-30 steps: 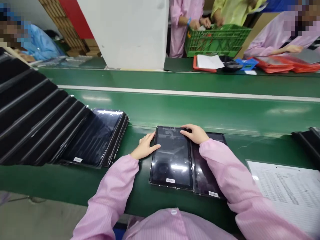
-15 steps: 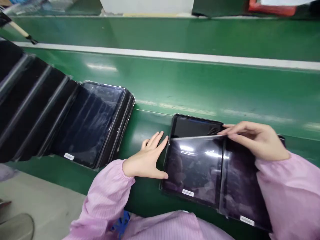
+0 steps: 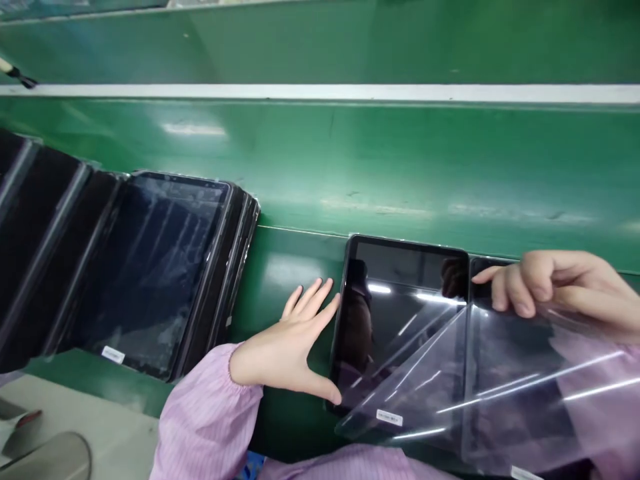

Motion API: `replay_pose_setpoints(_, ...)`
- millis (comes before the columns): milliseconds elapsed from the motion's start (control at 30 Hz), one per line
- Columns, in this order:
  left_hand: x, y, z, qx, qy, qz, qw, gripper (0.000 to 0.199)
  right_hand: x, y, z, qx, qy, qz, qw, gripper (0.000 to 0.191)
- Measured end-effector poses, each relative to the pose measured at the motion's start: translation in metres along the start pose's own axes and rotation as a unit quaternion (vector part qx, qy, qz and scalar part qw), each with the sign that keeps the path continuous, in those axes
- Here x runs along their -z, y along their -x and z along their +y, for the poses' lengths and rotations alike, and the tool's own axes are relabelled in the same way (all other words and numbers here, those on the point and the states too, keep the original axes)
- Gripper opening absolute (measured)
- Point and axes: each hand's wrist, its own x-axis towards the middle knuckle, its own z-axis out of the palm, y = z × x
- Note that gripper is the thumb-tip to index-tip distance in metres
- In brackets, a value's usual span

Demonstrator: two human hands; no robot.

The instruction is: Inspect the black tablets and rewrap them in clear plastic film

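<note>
A black tablet point(image 3: 400, 267) lies face up in front of me, its glossy screen mirroring the ceiling lights. My left hand point(image 3: 295, 347) rests at its left edge with fingers spread, thumb near the lower left corner. Between the closed fingers of my right hand point(image 3: 555, 287) is a clear protective film point(image 3: 430, 373), drawn slantwise off the screen and still over its lower part. A small white label point(image 3: 389, 418) sits on the film. Under the film and my right hand, a second tablet point(image 3: 510, 400) lies against the first one's right side.
On the left stands a stack of tablets point(image 3: 150, 267), with a row of more dark tablets point(image 3: 45, 247) leaning beyond it. The green bench point(image 3: 300, 153) has a white strip point(image 3: 320, 92) running across the back. A brush point(image 3: 17, 72) shows at the upper left.
My right hand has moved right, peeling the film from most of the tablet's screen. My left hand stays at the left edge. The view has shifted slightly.
</note>
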Motion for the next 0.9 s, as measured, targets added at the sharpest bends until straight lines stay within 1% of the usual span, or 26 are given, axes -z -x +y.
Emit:
replay_pose_setpoints(33, 0.000, -0.001, 0.000, 0.012, 0.013, 0.018, 1.000, 0.117, 0.001, 0.001, 0.001, -0.001, -0.001, -0.008, 1.000, 0.046)
replay_pose_setpoints(133, -0.002, -0.006, 0.001, 0.063, 0.033, 0.098, 0.993, 0.082, 0.004, 0.003, 0.003, 0.001, -0.004, -0.034, 0.999, 0.040)
replay_pose_setpoints(200, -0.004, -0.009, 0.001, 0.079, 0.029, 0.132, 0.988, 0.067, 0.004, 0.004, 0.004, 0.013, 0.000, -0.051, 0.999, 0.035)
replay_pose_setpoints(300, -0.005, -0.012, 0.002, 0.079, 0.030, 0.129, 0.988, 0.062, 0.005, 0.004, 0.002, 0.032, 0.008, -0.084, 0.996, 0.031)
replay_pose_setpoints(400, -0.006, -0.013, 0.003, 0.088, 0.028, 0.128, 0.987, 0.053, 0.004, 0.005, 0.000, 0.028, 0.002, -0.109, 0.994, 0.024)
replay_pose_setpoints(500, -0.010, -0.014, 0.004, 0.096, 0.012, 0.153, 0.983, 0.044, 0.002, 0.009, -0.001, 0.009, -0.011, -0.119, 0.993, 0.021)
replay_pose_setpoints(600, -0.016, -0.014, 0.001, 0.096, 0.000, 0.179, 0.979, 0.037, 0.000, 0.015, -0.001, -0.026, -0.041, -0.118, 0.992, 0.021)
replay_pose_setpoints(700, -0.021, -0.014, -0.005, 0.096, -0.013, 0.192, 0.977, 0.034, -0.003, 0.021, -0.002, -0.046, -0.086, -0.123, 0.988, 0.023)
replay_pose_setpoints(767, -0.024, -0.013, -0.012, 0.092, -0.029, 0.190, 0.977, 0.035, -0.003, 0.024, -0.002, -0.046, -0.107, -0.135, 0.984, 0.023)
replay_pose_setpoints(833, -0.025, -0.011, -0.019, 0.080, -0.048, 0.181, 0.979, 0.037, -0.003, 0.025, -0.004, -0.055, -0.116, -0.157, 0.979, 0.024)
replay_pose_setpoints(900, -0.024, -0.009, -0.027, 0.065, -0.067, 0.174, 0.980, 0.039, -0.001, 0.025, -0.005, -0.057, -0.127, -0.193, 0.971, 0.022)
